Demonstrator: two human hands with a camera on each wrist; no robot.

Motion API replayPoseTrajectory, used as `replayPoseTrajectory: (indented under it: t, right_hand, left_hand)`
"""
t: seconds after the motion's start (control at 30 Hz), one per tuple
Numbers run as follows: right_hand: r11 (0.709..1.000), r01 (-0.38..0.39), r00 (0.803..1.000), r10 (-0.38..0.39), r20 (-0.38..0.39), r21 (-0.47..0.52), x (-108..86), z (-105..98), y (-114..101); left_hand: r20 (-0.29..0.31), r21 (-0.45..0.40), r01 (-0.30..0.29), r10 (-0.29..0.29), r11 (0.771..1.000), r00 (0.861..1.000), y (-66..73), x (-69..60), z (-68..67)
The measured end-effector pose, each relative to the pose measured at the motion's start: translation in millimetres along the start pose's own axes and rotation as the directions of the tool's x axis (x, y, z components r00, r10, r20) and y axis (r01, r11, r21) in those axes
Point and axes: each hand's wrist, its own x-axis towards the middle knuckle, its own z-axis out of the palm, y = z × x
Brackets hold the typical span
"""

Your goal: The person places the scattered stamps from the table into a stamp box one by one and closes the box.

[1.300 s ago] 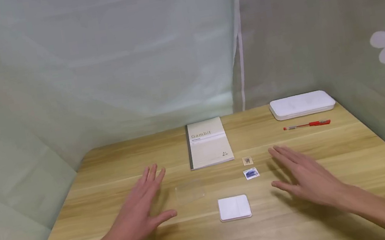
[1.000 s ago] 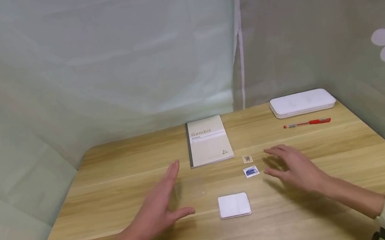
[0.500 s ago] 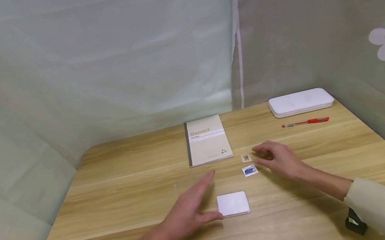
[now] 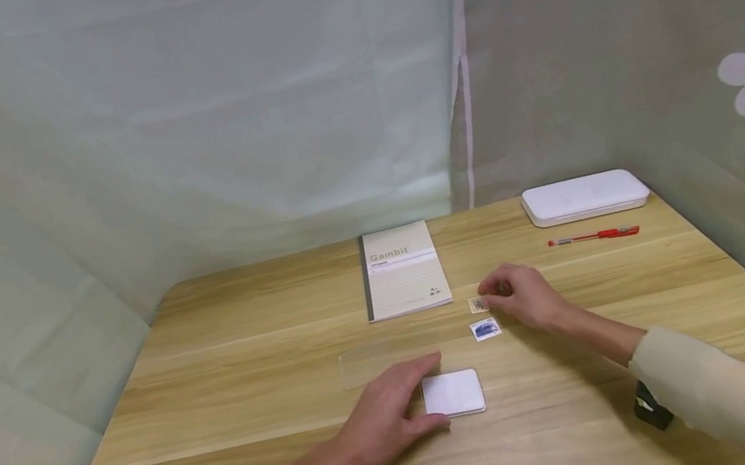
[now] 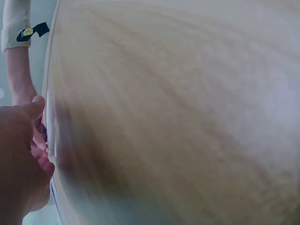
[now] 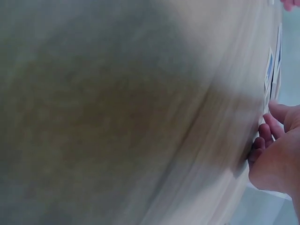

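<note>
My left hand (image 4: 388,415) spans the left end of a small white case (image 4: 453,393), thumb by its near edge and index finger by its far edge; whether they touch it I cannot tell. My right hand (image 4: 527,296) hovers low with bent fingers at the right side of a small brown stamp (image 4: 477,304), covering part of it. Thumb and index tips are apart; contact with the stamp is unclear. A blue stamp (image 4: 485,329) lies just nearer. In the right wrist view, my right hand (image 6: 279,145) is close to the tabletop.
A clear, thin rectangular sheet (image 4: 364,365) lies left of the case. Behind are a Gambit notebook (image 4: 404,270), a red pen (image 4: 594,235) and a long white box (image 4: 585,197). Something black (image 4: 652,408) is by the right sleeve. Curtains surround the wooden table (image 4: 224,313).
My left hand has moved right, from beside the clear sheet to the white case. My right hand has moved left to the brown stamp, its fingers bending more. The objects lie where they were.
</note>
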Motion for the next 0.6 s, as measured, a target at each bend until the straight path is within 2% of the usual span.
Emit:
replayPoseTrajectory:
  t: [0.27, 0.6]
  right_hand:
    - [1.0, -0.009, 1.0, 0.009, -0.007, 0.006, 5.0, 0.5, -0.6]
    - [1.0, -0.021, 1.0, 0.021, -0.001, 0.006, 5.1, 1.4, -2.1]
  left_hand:
    - [-0.01, 0.048, 0.012, -0.012, 0.999, 1.0, -3.0, -0.4, 5.3]
    - [-0.018, 0.054, -0.001, 0.002, 0.999, 1.0, -5.1, 0.5, 7.7]
